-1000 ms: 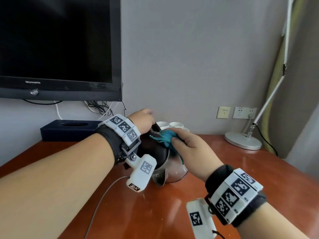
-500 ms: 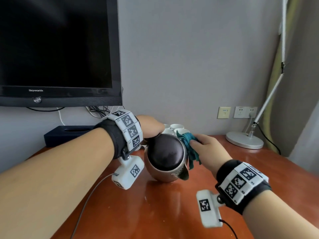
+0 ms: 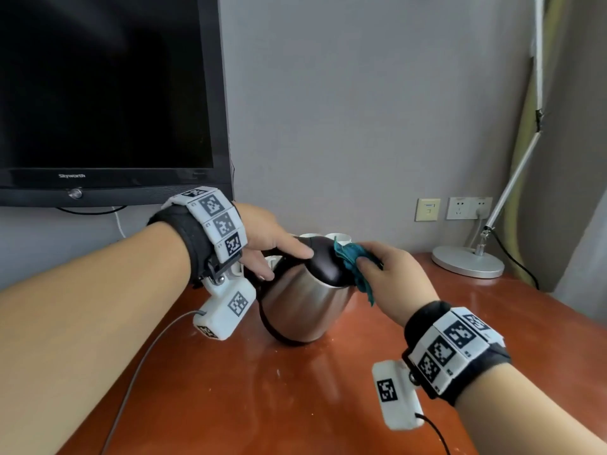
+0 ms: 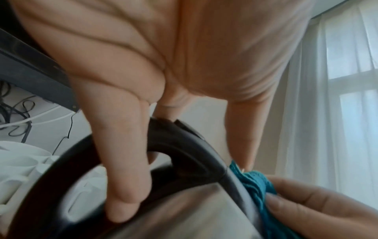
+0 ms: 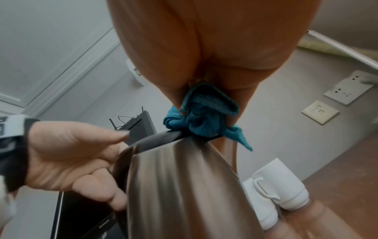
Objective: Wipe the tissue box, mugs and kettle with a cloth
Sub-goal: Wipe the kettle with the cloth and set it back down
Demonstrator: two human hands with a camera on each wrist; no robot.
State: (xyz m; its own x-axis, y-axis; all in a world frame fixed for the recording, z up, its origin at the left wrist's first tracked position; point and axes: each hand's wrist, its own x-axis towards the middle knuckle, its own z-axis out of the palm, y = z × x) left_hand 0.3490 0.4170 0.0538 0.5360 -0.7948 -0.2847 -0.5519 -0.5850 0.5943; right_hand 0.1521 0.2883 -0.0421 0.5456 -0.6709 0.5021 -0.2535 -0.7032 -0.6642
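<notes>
Kettle (image 3: 300,303), steel-bodied and tilted toward 2 o'clock on the tabletop (image 3: 328,405), has the left hand (image 3: 262,238) curled around its black handle while the right hand (image 3: 391,277) pinches a teal cloth (image 3: 349,257) against its dark lid, white mugs (image 5: 276,194) just behind at 12 o'clock.

You work at a glossy red-brown table (image 3: 328,405). On it a tilted steel kettle (image 3: 300,307) rests, white mugs (image 5: 280,190) stand behind, and a lamp base (image 3: 468,265) sits far right.

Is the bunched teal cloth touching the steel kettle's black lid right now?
Touching. The right wrist view shows the teal cloth, gripped by the right hand, pressed against the black lid rim of the steel kettle, with no gap.
</notes>
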